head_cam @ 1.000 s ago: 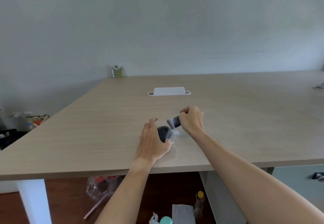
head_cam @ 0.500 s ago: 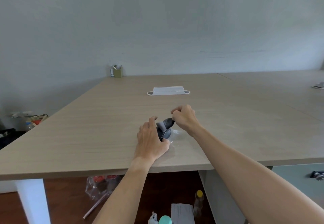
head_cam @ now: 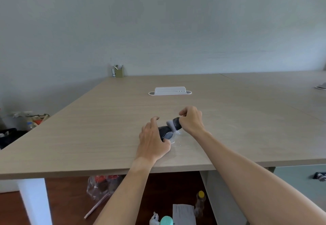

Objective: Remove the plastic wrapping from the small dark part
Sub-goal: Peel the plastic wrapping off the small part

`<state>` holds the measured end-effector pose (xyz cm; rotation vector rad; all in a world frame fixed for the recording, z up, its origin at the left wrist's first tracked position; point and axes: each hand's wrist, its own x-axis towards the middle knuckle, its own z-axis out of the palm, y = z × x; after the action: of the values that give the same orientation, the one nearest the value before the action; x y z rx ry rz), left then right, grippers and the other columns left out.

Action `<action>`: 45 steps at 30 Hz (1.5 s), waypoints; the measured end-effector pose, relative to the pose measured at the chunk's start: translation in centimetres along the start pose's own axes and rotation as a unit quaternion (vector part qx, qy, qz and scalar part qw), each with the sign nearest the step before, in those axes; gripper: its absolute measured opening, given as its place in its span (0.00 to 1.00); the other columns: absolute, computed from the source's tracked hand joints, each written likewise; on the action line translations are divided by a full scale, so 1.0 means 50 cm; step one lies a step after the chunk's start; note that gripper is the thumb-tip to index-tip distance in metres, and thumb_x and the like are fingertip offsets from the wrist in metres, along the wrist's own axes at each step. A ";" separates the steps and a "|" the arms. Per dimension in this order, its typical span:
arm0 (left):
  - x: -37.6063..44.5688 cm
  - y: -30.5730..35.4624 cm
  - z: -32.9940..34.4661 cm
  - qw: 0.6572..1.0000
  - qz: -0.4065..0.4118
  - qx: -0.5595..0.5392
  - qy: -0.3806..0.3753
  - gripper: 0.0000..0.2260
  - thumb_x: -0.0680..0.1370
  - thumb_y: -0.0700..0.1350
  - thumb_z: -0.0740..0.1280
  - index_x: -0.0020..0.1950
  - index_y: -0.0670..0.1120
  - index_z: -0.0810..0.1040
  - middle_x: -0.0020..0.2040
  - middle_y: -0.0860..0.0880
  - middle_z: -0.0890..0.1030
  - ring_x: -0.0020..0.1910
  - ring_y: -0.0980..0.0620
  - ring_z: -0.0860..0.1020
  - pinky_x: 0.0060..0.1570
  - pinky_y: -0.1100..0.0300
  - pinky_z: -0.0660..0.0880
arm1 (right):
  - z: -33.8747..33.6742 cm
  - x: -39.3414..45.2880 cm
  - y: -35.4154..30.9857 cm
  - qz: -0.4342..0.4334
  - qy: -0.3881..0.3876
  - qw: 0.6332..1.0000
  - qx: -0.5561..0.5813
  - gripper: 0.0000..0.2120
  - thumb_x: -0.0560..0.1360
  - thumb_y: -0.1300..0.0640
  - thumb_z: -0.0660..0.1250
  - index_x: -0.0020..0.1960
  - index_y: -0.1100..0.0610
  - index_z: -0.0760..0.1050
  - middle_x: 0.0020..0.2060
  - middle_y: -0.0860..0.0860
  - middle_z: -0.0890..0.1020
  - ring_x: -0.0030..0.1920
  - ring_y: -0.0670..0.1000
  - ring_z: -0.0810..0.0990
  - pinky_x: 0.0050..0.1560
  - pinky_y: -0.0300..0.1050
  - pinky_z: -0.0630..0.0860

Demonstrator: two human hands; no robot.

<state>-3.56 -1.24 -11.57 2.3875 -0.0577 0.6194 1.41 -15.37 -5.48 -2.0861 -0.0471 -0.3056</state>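
Two small dark parts lie near the front edge of the wooden table. My left hand presses on a rounded dark part and holds it against the table. My right hand is shut on a second small dark part, which has a pale grey end and points down to the left. Clear plastic wrapping lies crumpled on the table under and between the two parts. How much plastic still clings to either part is hard to tell.
A white cable tray sits mid-table behind my hands. A green pen holder stands at the far left corner. Under the table lie a plastic bag, a bottle and a paper sheet. Clutter lies on the floor at the left.
My right hand moved left toward my left hand with its dark part, then pulled back to the right and up a little. My left hand stayed pressed on the rounded part.
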 end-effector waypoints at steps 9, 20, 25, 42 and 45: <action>0.001 -0.005 0.001 1.000 0.015 0.005 0.018 0.33 0.67 0.44 0.66 0.72 0.48 0.61 0.54 0.48 0.74 0.58 0.47 0.71 0.60 0.55 0.66 | -0.002 -0.020 0.058 0.023 -0.015 0.998 0.051 0.12 0.68 0.70 0.61 0.43 0.58 0.80 0.43 0.55 0.82 0.44 0.53 0.79 0.42 0.40 0.73; -0.002 -0.002 -0.002 0.999 0.020 0.018 0.021 0.32 0.67 0.45 0.65 0.71 0.48 0.62 0.54 0.49 0.74 0.58 0.47 0.71 0.61 0.53 0.68 | 0.002 -0.021 0.055 -0.015 -0.018 0.999 0.027 0.12 0.68 0.70 0.61 0.45 0.60 0.79 0.40 0.54 0.81 0.42 0.52 0.78 0.36 0.35 0.70; -0.003 0.000 -0.002 1.000 0.021 0.011 0.016 0.30 0.67 0.42 0.64 0.70 0.50 0.63 0.50 0.51 0.73 0.56 0.47 0.70 0.59 0.54 0.67 | -0.006 -0.010 0.023 -0.029 0.082 0.995 0.048 0.15 0.69 0.68 0.60 0.53 0.62 0.79 0.46 0.54 0.81 0.49 0.52 0.76 0.43 0.37 0.68; 0.003 0.002 -0.002 1.000 -0.012 -0.017 -0.018 0.33 0.68 0.37 0.63 0.72 0.51 0.61 0.57 0.52 0.75 0.61 0.49 0.71 0.65 0.52 0.68 | 0.011 -0.001 -0.008 -0.039 0.001 0.999 -0.015 0.15 0.69 0.69 0.60 0.53 0.64 0.78 0.50 0.57 0.78 0.49 0.54 0.73 0.43 0.40 0.68; 0.002 0.008 -0.004 1.000 -0.007 0.003 -0.012 0.32 0.68 0.37 0.63 0.71 0.50 0.62 0.56 0.51 0.76 0.60 0.48 0.71 0.64 0.54 0.66 | 0.013 -0.003 -0.012 -0.044 0.015 0.999 0.009 0.15 0.69 0.68 0.59 0.53 0.63 0.78 0.49 0.57 0.79 0.51 0.55 0.76 0.44 0.39 0.69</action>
<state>-3.66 -1.40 -11.15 2.3984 -0.0489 0.5854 1.32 -14.51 -5.33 -2.0654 -0.1220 -0.3889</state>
